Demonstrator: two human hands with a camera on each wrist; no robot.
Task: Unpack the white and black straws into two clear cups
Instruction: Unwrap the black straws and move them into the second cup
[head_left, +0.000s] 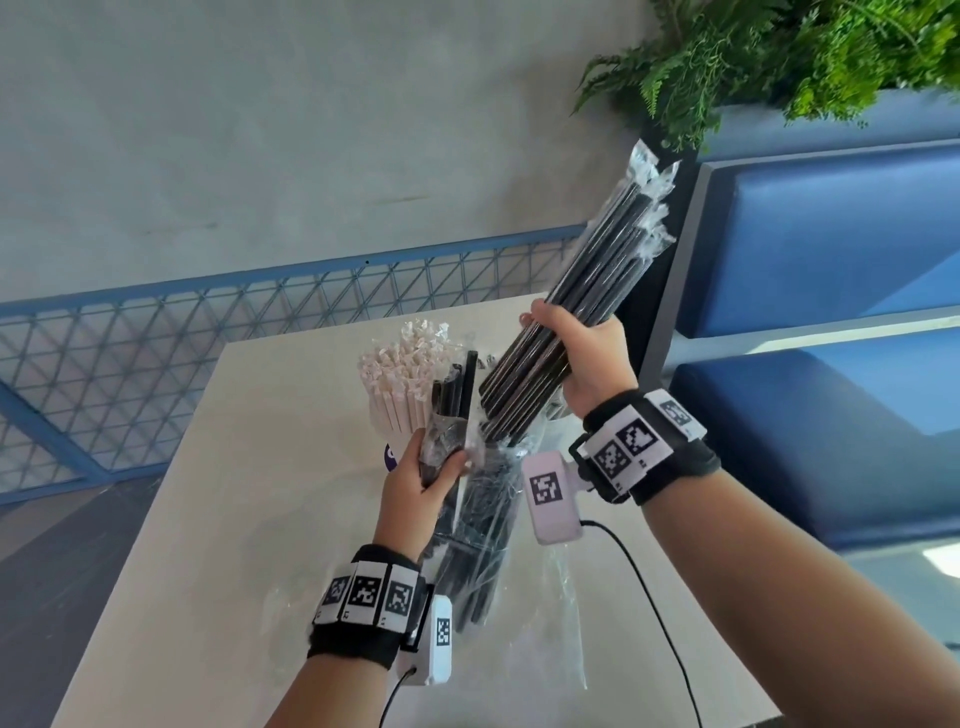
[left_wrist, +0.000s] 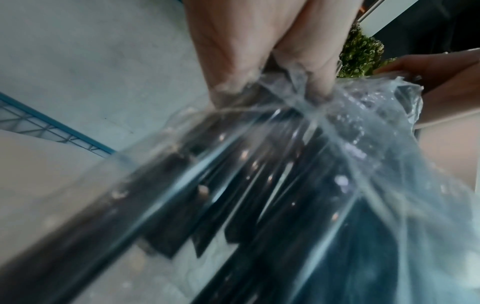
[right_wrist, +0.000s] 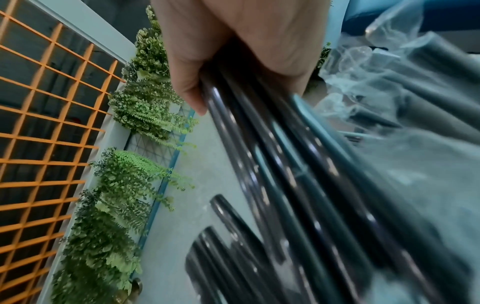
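Note:
My right hand grips a thick bundle of black straws, each in clear wrap, and holds it slanted up to the right above the table. In the right wrist view the same black straws run under my fingers. My left hand grips the clear plastic bag with more black straws inside it, low over the table. The left wrist view shows my fingers pinching the crumpled bag. White wrapped straws stand in a clear cup behind my left hand; the cup is mostly hidden.
The beige table carries loose clear plastic wrap near its front. A blue mesh railing runs behind the table. Blue cushioned benches and green ferns stand to the right.

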